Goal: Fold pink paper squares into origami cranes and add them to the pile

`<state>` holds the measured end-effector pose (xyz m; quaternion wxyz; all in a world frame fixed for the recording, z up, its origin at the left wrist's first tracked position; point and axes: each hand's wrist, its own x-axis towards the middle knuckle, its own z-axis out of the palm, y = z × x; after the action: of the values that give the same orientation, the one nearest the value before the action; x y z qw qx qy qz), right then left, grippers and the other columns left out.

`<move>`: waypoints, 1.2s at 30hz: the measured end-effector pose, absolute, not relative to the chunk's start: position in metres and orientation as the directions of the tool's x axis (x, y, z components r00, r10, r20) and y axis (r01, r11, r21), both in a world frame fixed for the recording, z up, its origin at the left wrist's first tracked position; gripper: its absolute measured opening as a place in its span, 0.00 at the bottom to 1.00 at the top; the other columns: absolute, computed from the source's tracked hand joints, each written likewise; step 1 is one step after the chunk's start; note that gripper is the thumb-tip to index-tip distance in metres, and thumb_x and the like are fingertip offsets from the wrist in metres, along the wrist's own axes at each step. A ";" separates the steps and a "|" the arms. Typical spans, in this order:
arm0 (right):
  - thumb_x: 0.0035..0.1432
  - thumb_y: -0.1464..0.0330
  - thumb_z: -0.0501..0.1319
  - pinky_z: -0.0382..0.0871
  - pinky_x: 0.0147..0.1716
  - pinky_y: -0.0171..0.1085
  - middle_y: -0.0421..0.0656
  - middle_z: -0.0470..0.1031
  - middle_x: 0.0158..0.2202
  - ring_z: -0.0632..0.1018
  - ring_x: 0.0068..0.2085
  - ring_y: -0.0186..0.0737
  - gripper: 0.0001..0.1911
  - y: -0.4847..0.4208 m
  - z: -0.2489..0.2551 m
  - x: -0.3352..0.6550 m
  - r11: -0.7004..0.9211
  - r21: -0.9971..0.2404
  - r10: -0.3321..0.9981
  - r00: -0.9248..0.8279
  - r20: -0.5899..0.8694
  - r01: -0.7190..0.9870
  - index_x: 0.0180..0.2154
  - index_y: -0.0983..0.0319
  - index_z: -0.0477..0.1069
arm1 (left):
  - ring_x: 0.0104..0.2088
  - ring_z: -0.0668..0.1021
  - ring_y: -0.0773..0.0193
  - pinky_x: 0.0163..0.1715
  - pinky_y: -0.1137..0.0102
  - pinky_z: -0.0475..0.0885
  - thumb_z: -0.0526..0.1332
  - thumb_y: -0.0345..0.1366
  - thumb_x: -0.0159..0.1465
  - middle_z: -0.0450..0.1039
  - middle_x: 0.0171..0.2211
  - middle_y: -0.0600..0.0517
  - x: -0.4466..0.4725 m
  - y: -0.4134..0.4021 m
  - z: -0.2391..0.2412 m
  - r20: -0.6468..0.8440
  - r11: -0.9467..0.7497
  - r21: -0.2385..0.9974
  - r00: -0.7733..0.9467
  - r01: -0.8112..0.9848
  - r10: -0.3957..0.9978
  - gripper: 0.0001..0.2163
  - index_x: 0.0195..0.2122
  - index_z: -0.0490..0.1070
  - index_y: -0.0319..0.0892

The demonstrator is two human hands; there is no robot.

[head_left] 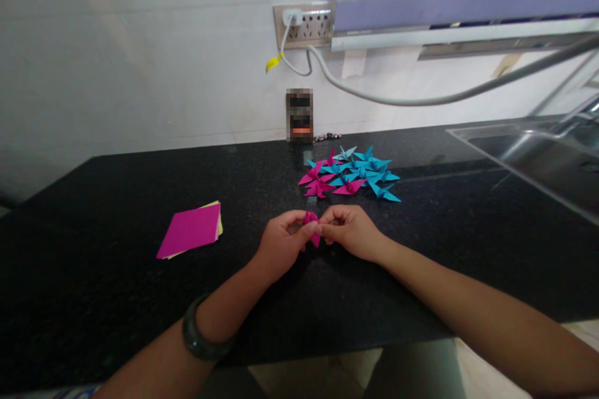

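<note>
A small folded piece of magenta paper point(312, 224) is pinched between both hands just above the black counter point(116, 212). My left hand point(281, 242) grips its left side with closed fingers. My right hand point(352, 230) pinches its right side. Behind the hands lies a pile of finished paper cranes point(352, 173), several blue and several magenta. A stack of flat paper squares point(191, 230), magenta on top with pale yellow below, lies to the left of my left hand.
A steel sink point(538, 156) is set into the counter at the right. A wall socket with a white plug and cable point(299, 25) sits above the counter. A small dark object point(299, 115) stands against the wall.
</note>
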<state>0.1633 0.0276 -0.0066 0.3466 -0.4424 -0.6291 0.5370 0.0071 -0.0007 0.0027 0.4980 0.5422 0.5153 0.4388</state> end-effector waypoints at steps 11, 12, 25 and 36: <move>0.45 0.60 0.65 0.64 0.21 0.30 0.37 0.70 0.21 0.69 0.20 0.27 0.15 0.027 -0.003 0.166 -0.011 -0.999 0.900 -0.435 0.009 -0.044 0.29 0.65 0.69 | 0.26 0.78 0.67 0.27 0.74 0.71 0.64 0.39 0.53 0.76 0.25 0.50 0.003 0.004 -0.008 -0.177 0.229 0.953 0.249 -0.200 0.952 0.12 0.35 0.69 0.37; 0.44 0.60 0.65 0.65 0.22 0.30 0.36 0.70 0.21 0.70 0.20 0.27 0.15 0.028 -0.002 0.166 -0.035 -0.997 0.897 -0.442 -0.003 -0.065 0.29 0.65 0.69 | 0.26 0.78 0.66 0.26 0.74 0.72 0.64 0.40 0.53 0.76 0.25 0.50 0.003 0.003 -0.008 -0.177 0.236 0.949 0.263 -0.209 0.948 0.13 0.35 0.68 0.37; 0.43 0.62 0.66 0.62 0.19 0.28 0.35 0.69 0.19 0.68 0.19 0.26 0.13 0.030 -0.002 0.168 -0.026 -1.000 0.887 -0.461 -0.031 0.017 0.26 0.66 0.69 | 0.23 0.77 0.66 0.24 0.73 0.72 0.64 0.40 0.52 0.74 0.21 0.54 0.008 0.000 0.001 -0.185 0.212 0.970 0.203 -0.116 0.961 0.13 0.32 0.63 0.39; 0.45 0.66 0.64 0.63 0.20 0.29 0.34 0.66 0.21 0.67 0.20 0.26 0.13 0.029 -0.007 0.166 -0.002 -1.000 0.893 -0.451 -0.005 0.006 0.31 0.64 0.64 | 0.22 0.77 0.67 0.24 0.74 0.71 0.65 0.34 0.50 0.74 0.22 0.53 0.008 0.001 -0.001 -0.170 0.196 0.972 0.196 -0.127 0.966 0.11 0.32 0.65 0.38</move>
<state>0.1664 0.0293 -0.0071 0.3683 -0.3729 -0.6026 0.6018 0.0079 0.0006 -0.0009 0.6230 0.4579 0.4583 0.4384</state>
